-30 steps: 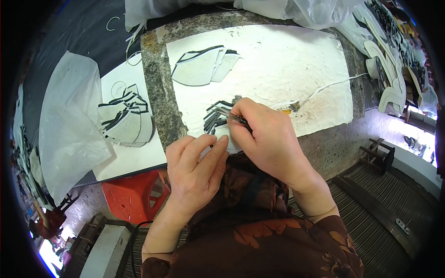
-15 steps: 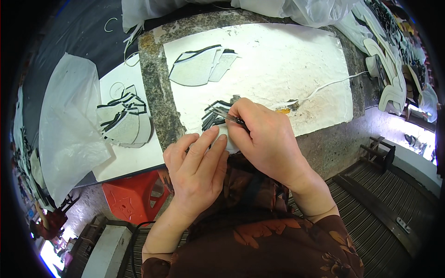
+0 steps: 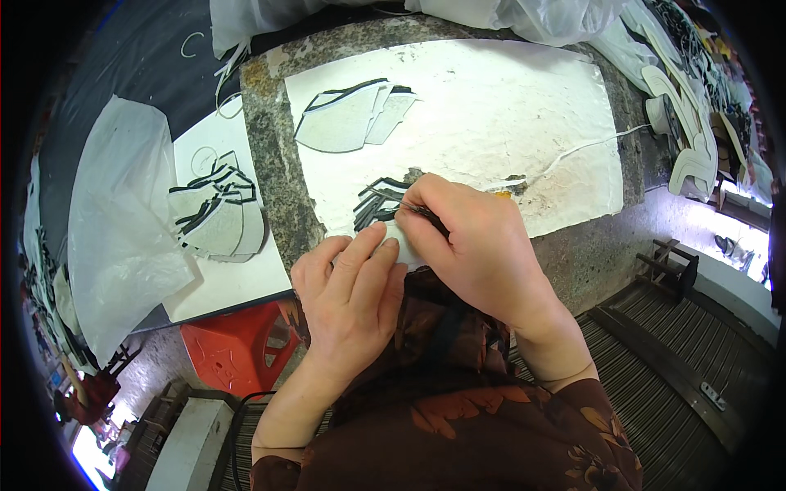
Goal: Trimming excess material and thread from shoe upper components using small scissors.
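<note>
On the speckled grey stone worktop (image 3: 274, 176) lies the white, stained work sheet (image 3: 508, 123); I'm working at its near edge. Step in hand, as I read it: brushing or edging one cut piece from the fanned stack of black-trimmed grey pieces (image 3: 378, 204). The stack sits just beyond my fingertips, partly under my right hand (image 3: 467, 245). My left hand (image 3: 352, 286) is flat, fingers extended, pressing the small white cut piece (image 3: 401, 239) down against the sheet. The right hand is closed in a pinch on a thin dark tool (image 3: 426, 215), tip toward the stack. Can't tell what kind of tool it is. Next move calls for steady hold-down and fine tip control along the piece's edge.
</note>
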Available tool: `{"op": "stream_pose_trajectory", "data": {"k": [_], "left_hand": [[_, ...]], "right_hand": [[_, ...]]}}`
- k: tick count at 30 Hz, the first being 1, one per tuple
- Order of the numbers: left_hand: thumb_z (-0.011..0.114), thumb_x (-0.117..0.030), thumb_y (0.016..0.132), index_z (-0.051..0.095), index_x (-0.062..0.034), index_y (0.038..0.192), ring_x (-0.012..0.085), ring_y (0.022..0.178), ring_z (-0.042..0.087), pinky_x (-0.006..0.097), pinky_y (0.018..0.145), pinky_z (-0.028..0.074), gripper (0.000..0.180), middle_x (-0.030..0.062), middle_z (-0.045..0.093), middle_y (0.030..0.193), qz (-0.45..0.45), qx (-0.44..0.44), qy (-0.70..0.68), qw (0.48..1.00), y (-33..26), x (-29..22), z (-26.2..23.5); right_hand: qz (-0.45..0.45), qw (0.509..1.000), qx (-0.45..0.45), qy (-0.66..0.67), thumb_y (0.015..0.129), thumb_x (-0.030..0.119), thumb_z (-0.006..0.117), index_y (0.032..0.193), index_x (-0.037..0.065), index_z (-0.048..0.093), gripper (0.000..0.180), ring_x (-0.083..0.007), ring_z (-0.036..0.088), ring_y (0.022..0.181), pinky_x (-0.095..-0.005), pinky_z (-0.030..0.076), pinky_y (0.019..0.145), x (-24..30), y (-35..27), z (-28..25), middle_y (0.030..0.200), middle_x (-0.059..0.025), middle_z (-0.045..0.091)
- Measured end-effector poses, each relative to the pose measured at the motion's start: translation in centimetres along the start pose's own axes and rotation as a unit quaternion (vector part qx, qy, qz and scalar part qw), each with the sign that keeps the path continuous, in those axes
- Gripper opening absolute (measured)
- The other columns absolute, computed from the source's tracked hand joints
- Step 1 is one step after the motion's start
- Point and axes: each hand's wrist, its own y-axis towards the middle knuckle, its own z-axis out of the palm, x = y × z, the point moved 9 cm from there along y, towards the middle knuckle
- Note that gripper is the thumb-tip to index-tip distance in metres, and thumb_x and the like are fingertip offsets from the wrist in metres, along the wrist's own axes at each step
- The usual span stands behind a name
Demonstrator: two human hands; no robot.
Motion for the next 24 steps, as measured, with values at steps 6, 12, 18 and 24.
{"op": "stream_pose_trajectory", "data": {"k": [6,12,18,24], "left_hand": [[0.081,-0.014,0.084,0.074,-0.0092,0.114,0.0257,0.106,0.060,0.041,0.091,0.042,0.031,0.0014,0.070,0.127,0.006,-0.006,0.000,1.000,0.1,-0.1,-0.1],[0.081,-0.013,0.083,0.074,-0.0099,0.117,0.0252,0.104,0.060,0.041,0.091,0.042,0.034,0.0010,0.070,0.124,0.003,-0.005,0.002,1.000,0.4,-0.2,-0.2],[0.080,-0.013,0.084,0.072,-0.0100,0.127,0.0246,0.105,0.058,0.040,0.092,0.041,0.044,0.0011,0.067,0.120,-0.010,0.002,0.004,1.000,0.6,-0.3,-0.1],[0.077,-0.013,0.086,0.071,-0.0092,0.129,0.0253,0.106,0.057,0.041,0.093,0.041,0.043,0.0014,0.066,0.121,0.001,0.013,0.017,1.000,0.8,-0.7,-0.2]], "right_hand": [[-0.009,0.997,0.022,-0.069,0.093,0.013,0.070,0.094,0.005,0.066,0.009,-0.0330,0.066,0.070,-0.0394,0.052,0.062,0.4,0.3,-1.0,0.079,-0.0120,0.066],[-0.020,0.995,0.034,-0.087,0.094,0.014,0.071,0.093,0.005,0.066,0.011,-0.0334,0.066,0.074,-0.0406,0.052,0.064,0.2,0.7,-1.7,0.082,-0.0122,0.066],[-0.020,0.995,0.048,-0.082,0.094,0.014,0.070,0.094,0.004,0.066,0.011,-0.0343,0.066,0.075,-0.0415,0.052,0.065,0.1,0.7,-1.8,0.083,-0.0135,0.066],[-0.028,0.995,0.042,-0.081,0.094,0.014,0.070,0.094,0.004,0.066,0.011,-0.0348,0.066,0.076,-0.0420,0.052,0.066,0.0,0.7,-2.0,0.083,-0.0138,0.066]]}}
